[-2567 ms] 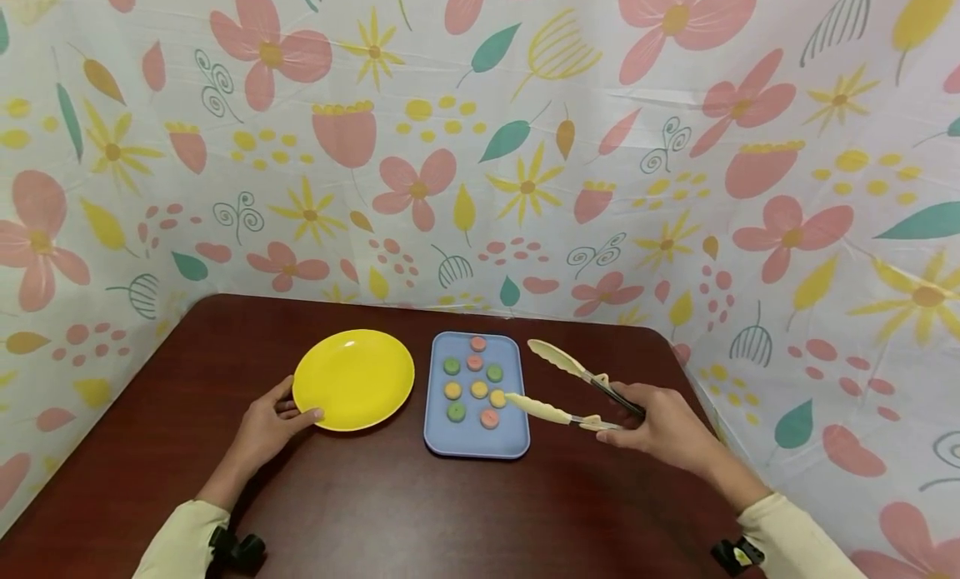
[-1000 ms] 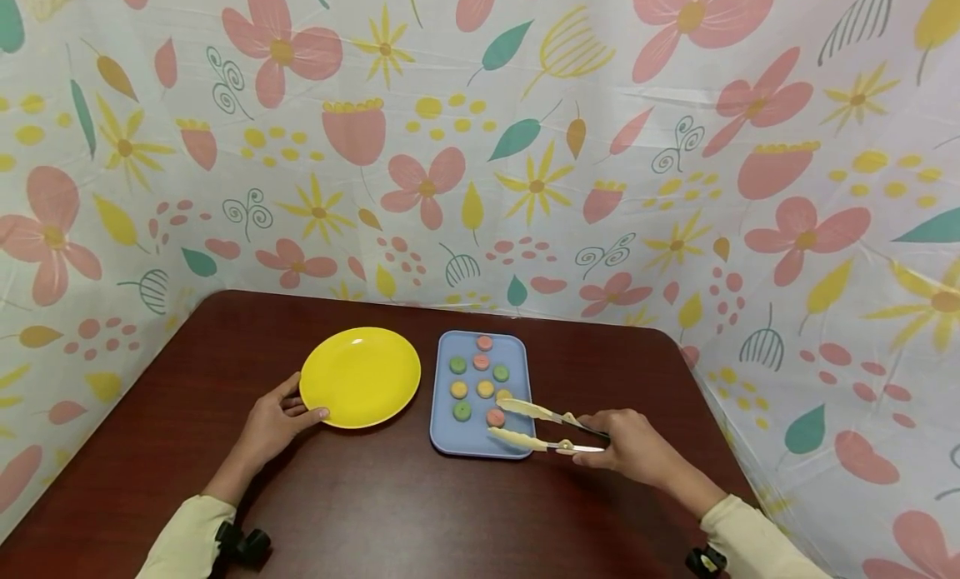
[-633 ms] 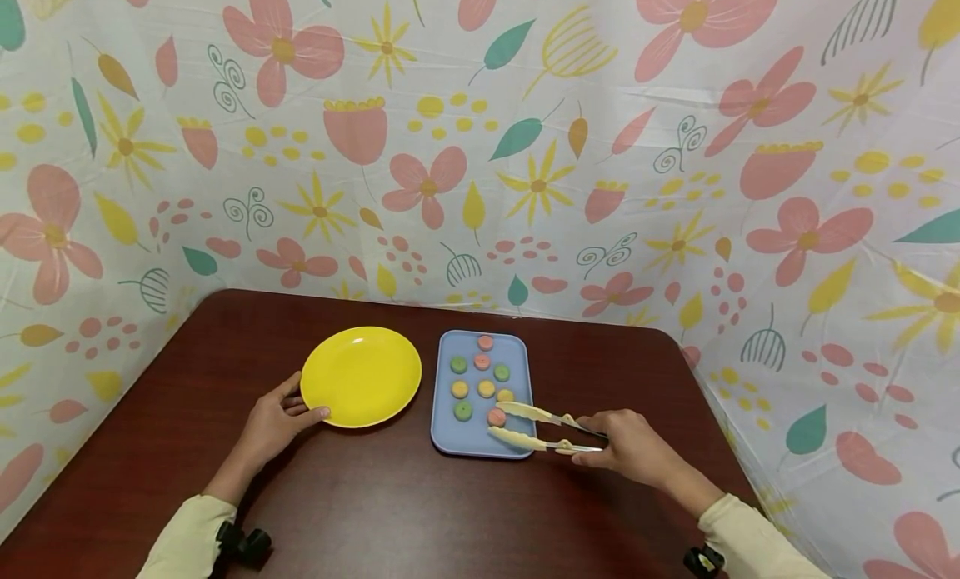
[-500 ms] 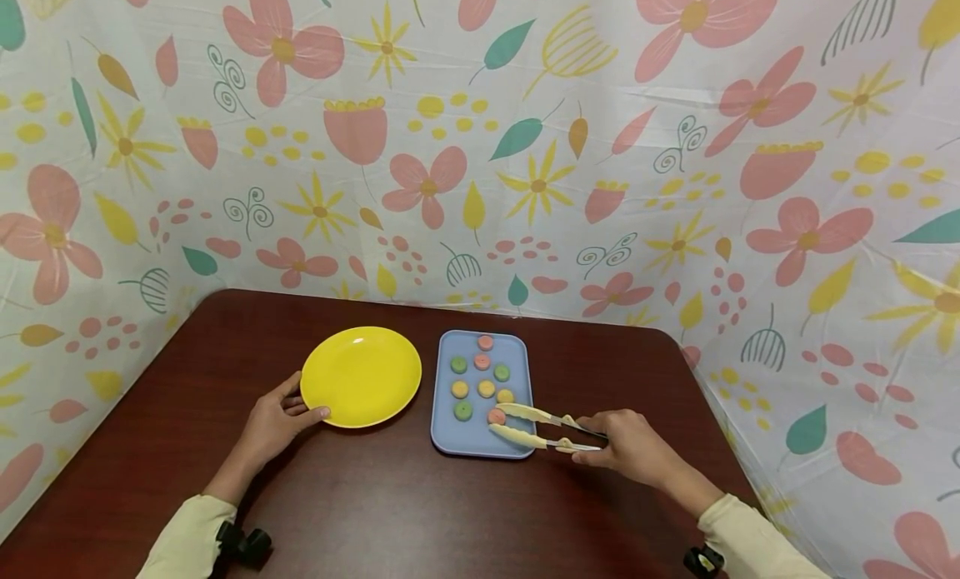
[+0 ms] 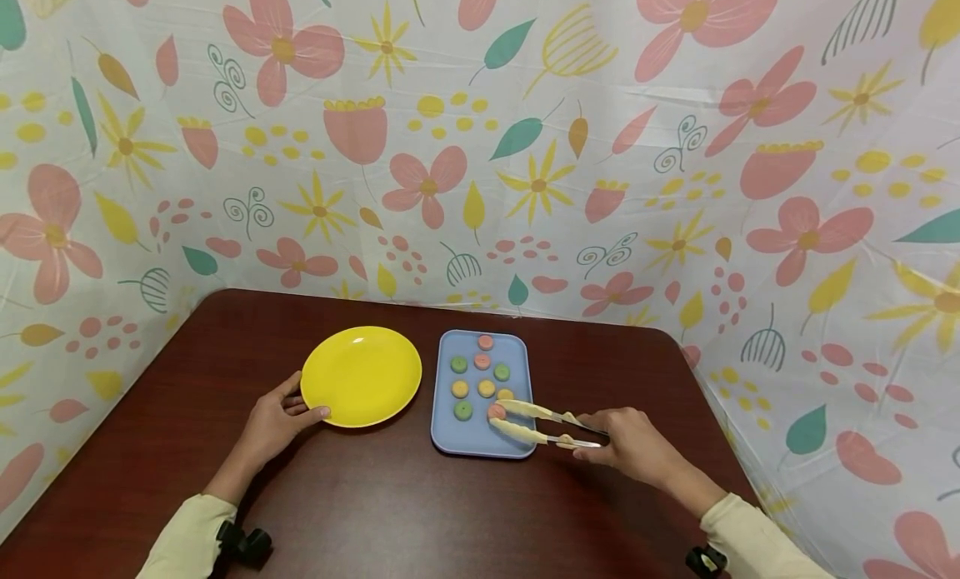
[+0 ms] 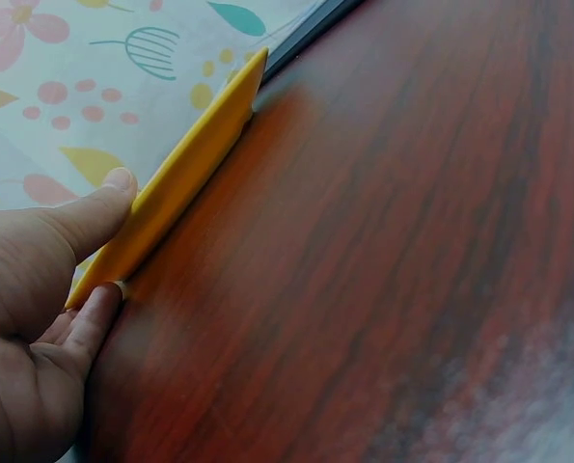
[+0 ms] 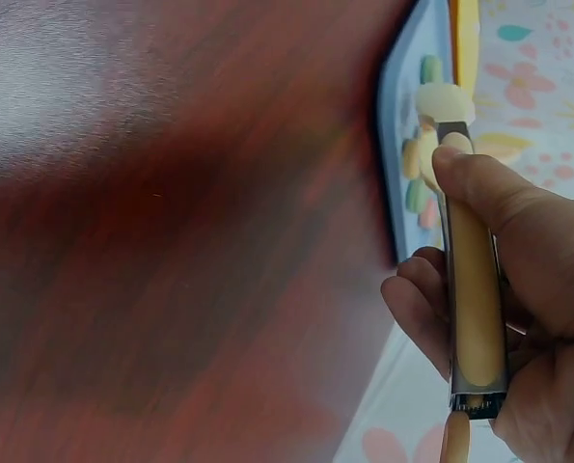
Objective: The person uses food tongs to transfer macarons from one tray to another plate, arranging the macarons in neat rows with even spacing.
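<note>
While I watch through the head camera, the pink cookie (image 5: 495, 411) nearest me sits toward the right of the tray's near half, small, round and matte, with a tip of the tongs (image 5: 517, 431) on either side of it. Whether those tips press on it I cannot tell. The right hand (image 5: 633, 447) has its grip wrapped around the tongs, thumb along one arm; the left hand (image 5: 273, 422) has its grip pinching the rim of the plate (image 5: 360, 375), thumb above and fingers below.

The tongs have pale yellow, wavy-edged heads on shiny metal arms (my right wrist view shows a smooth tan inlay and a black end too). The plate is round, glossy yellow, with a low lip. The tray (image 5: 465, 440) is a blue rectangle with rounded corners and a raised edge, bearing nine cookies in pink, green and yellow.

The desk (image 5: 390, 512) is dark reddish wood with streaky grain, backed by a flowered cloth (image 5: 345, 254). A narrow strip of wood separates plate from tray, and a broad stretch runs from the tray's near edge toward the sleeves (image 5: 183, 537).
</note>
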`<state>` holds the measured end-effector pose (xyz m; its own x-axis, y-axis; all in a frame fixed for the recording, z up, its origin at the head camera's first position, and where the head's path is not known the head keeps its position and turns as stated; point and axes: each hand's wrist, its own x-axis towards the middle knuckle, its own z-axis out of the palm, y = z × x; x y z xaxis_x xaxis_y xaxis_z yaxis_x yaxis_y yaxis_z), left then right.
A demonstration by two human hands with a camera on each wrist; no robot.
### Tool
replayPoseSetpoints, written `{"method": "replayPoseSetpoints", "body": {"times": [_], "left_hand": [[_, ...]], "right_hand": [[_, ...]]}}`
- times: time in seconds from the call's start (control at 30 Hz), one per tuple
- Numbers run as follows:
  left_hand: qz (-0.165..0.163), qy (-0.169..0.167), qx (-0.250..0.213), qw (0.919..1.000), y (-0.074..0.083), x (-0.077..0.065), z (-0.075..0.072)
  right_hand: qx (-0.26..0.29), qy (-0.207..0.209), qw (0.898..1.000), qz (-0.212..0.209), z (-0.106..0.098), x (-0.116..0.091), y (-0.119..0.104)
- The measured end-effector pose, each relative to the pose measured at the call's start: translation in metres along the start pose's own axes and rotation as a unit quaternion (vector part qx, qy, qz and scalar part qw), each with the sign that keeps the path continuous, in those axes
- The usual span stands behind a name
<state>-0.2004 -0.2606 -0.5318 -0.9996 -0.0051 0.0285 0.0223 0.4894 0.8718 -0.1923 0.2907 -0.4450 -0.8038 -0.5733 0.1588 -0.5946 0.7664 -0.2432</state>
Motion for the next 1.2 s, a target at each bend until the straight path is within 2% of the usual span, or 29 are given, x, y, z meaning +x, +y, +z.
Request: {"method": "replayPoseSetpoints", "body": {"times": [0.23, 0.67, 0.93, 1.2], "left_hand": [[0.003, 0.002, -0.001, 1.0, -0.002, 0.001, 0.0], [0.003, -0.003, 0.001, 1.0, -0.006, 0.003, 0.0], [0.006, -0.004, -0.008, 0.9999, -0.003, 0.002, 0.0], [0.011, 0.0, -0.01, 0.9999, -0.004, 0.003, 0.0]], "right_hand": [[0.0, 0.009, 1.0, -0.007, -0.015, 0.012, -0.002], [-0.001, 0.017, 0.999, -0.041, -0.037, 0.053, -0.018], [0.012, -0.001, 0.999, -0.042, -0.038, 0.085, -0.028], [0.001, -0.021, 0.999, -0.044, -0.037, 0.122, -0.033]]}}
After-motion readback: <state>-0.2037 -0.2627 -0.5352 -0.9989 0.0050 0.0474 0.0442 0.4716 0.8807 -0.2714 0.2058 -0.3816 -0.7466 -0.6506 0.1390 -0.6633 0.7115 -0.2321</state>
